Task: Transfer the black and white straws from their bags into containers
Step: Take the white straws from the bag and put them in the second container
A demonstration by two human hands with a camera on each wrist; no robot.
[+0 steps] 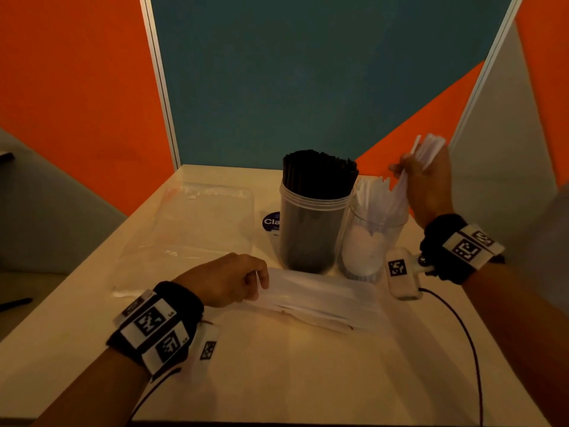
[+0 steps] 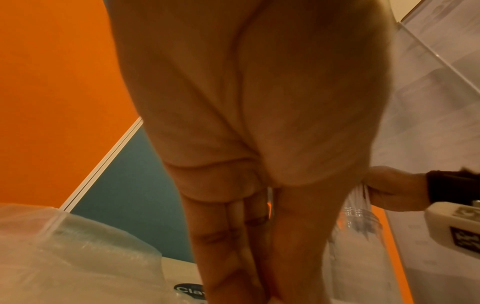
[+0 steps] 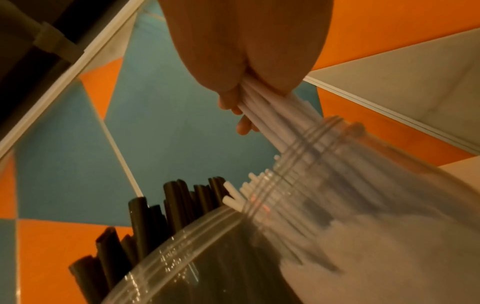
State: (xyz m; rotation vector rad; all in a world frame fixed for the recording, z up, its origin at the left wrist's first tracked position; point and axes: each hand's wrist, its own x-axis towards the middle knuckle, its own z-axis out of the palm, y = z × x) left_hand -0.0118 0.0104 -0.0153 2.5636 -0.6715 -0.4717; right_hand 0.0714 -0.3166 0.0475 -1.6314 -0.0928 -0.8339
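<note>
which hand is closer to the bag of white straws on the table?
Left. The left hand grips the bag of white straws; the right hand is raised over the clear container.

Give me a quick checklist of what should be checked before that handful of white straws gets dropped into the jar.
1. Right hand grips the white straw bundle firmly: ok.
2. Bundle's lower ends are inside the clear jar: ok, seen from the right wrist.
3. Jar stands upright on the table: ok.
4. Room left in the jar: cannot tell.
5. Left hand steadies the bag of white straws: ok.
6. Black straws stay in their own container: ok.
</note>
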